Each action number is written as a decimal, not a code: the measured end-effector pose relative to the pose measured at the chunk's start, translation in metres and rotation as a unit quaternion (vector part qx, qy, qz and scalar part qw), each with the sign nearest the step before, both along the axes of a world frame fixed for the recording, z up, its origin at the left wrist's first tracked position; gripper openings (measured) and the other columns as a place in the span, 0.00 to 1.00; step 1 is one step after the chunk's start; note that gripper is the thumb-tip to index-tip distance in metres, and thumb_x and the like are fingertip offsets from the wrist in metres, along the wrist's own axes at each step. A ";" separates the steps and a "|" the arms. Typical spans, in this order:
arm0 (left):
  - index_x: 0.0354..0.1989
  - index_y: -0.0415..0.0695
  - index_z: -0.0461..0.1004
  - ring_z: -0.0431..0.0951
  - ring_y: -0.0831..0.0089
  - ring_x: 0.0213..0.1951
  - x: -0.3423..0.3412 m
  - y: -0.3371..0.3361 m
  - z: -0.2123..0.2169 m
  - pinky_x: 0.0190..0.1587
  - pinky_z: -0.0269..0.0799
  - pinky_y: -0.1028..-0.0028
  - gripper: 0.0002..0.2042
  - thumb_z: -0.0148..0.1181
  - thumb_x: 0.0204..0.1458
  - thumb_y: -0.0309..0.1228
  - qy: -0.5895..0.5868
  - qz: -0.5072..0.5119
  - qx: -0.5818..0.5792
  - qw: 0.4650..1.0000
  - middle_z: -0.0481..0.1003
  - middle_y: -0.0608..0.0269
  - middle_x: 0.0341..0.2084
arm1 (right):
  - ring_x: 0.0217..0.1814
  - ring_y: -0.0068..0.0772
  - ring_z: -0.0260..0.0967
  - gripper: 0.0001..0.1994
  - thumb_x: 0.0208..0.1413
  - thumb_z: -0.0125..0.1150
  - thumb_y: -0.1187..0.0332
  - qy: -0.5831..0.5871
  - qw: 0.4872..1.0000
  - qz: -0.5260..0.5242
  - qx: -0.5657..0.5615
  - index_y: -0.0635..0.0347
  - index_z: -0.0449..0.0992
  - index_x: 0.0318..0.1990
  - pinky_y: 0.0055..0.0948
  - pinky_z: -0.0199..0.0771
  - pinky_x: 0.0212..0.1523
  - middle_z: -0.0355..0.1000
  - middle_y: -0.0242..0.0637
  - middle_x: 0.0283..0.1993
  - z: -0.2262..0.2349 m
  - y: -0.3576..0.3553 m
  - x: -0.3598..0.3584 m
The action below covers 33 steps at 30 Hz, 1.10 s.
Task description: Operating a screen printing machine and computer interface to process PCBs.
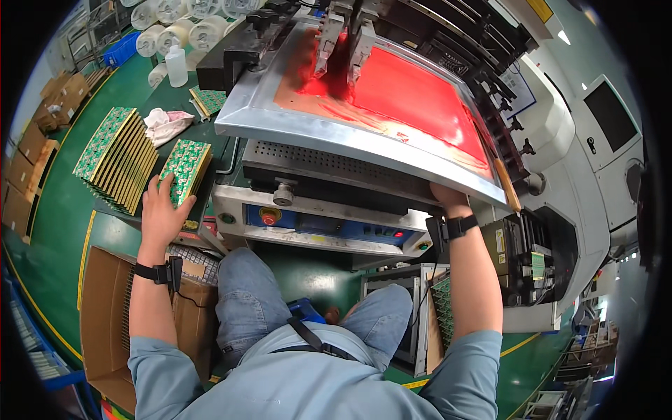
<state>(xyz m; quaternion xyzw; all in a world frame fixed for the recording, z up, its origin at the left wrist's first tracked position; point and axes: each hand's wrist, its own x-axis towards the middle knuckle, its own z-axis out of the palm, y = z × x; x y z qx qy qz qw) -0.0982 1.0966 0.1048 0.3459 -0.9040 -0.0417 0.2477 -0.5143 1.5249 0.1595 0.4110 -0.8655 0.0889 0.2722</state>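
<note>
1. Head view, left of centre: left hand laid flat, fingers spread and released, on a short stack of green circuit boards lying on the green table. Touching the top board, not gripping it.
2. Further left: a longer row of green boards fanned on edge, just beside the short stack; a crumpled pink-and-white rag above it; a white bottle and rolls of tape in the upper left.
3. Right of centre: right hand reaching under the tilted metal screen frame with its red ink film. Fingers hidden beneath the frame edge, so cannot tell whether clenched or loose.
4. Centre: printer base with a perforated bed under the frame and a button panel below.
5. Lower left: open cardboard box beside the knee.
6. Likely step: taking the next board from the short stack while the frame stands raised. Next move seems to call for curling the fingers round one board only, lifting it clear of the stack, and setting it square on the bed without brushing the wet ink.
</note>
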 end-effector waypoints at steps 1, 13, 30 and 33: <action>0.60 0.42 0.65 0.66 0.41 0.55 -0.001 0.001 -0.001 0.58 0.64 0.54 0.32 0.67 0.47 0.43 0.002 -0.002 0.000 1.000 0.62 0.40 0.59 | 0.61 0.50 0.65 0.20 0.63 0.51 0.59 0.024 1.000 0.018 -0.002 0.63 0.72 0.55 0.42 0.62 0.63 0.70 0.52 0.57 -0.004 0.001 -0.007; 0.60 0.42 0.64 0.64 0.42 0.57 0.002 0.001 0.008 0.60 0.62 0.54 0.33 0.67 0.47 0.42 0.012 0.010 0.022 1.000 0.61 0.41 0.60 | 0.64 0.43 0.61 0.21 0.64 0.53 0.58 -0.053 0.988 0.100 -0.108 0.62 0.69 0.58 0.38 0.60 0.64 0.67 0.48 0.60 -0.005 -0.030 -0.033; 0.60 0.39 0.64 0.64 0.42 0.56 0.001 0.007 0.013 0.59 0.62 0.54 0.34 0.67 0.45 0.41 -0.003 0.001 0.036 0.999 0.61 0.41 0.60 | 0.58 0.48 0.66 0.16 0.62 0.51 0.63 -0.209 0.921 0.074 -0.321 0.63 0.74 0.52 0.43 0.64 0.60 0.71 0.47 0.54 0.001 -0.038 -0.025; 0.60 0.39 0.64 0.63 0.42 0.56 -0.002 0.008 0.010 0.59 0.62 0.54 0.34 0.67 0.45 0.41 -0.004 0.000 0.040 0.999 0.61 0.41 0.60 | 0.59 0.50 0.66 0.16 0.59 0.51 0.65 0.085 0.993 -0.023 -0.082 0.60 0.75 0.51 0.45 0.63 0.60 0.72 0.48 0.54 -0.012 -0.026 -0.026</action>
